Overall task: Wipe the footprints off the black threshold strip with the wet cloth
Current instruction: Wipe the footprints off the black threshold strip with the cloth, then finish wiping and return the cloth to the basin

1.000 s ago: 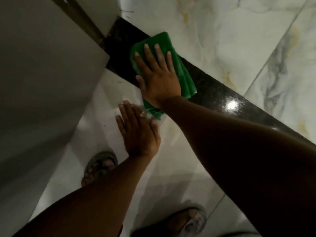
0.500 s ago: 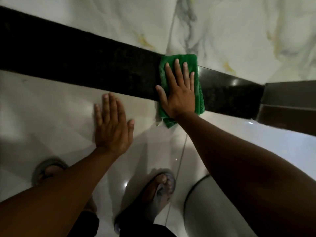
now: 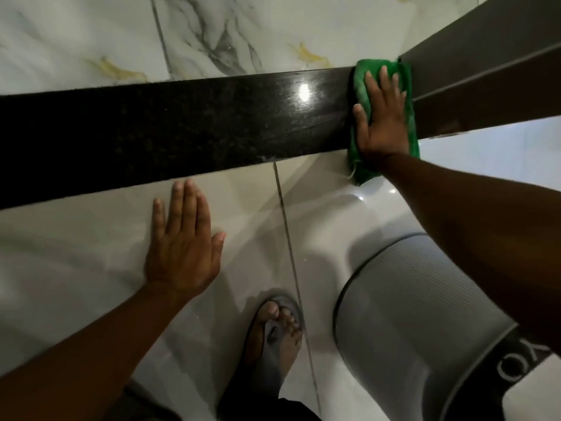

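- The black threshold strip (image 3: 188, 129) runs across the floor from the left frame edge to the right, where its far end is hidden under the green cloth (image 3: 361, 86) and my hand; the left end is cut off by the frame.
- Footprints are hard to make out on the strip: I see fine speckle, faint streaks near the cloth and one bright light reflection, nothing clearer.
- The cloth is folded, lies across the full width of the strip at its right end, and overhangs onto the pale tile (image 3: 309, 202) on my side. Its right edge touches the dark door frame (image 3: 485, 71).
- A loose thread hangs from the near corner of the cloth.
- My right hand (image 3: 381, 123) lies flat on the cloth, palm down, fingers spread and pointing away from me, thumb out to the left. It presses the cloth rather than clasping it.
- My left hand (image 3: 182, 247) lies flat and empty on the pale tile just on my side of the strip, fingers together, fingertips near the strip edge but apart from it.
- Both forearms are cut off at the bottom and right frame edges.
- My foot in a sandal (image 3: 273, 332) stands on the tile between the arms; a grey ribbed mat (image 3: 403, 323) lies beside it, partly covered by my right arm.
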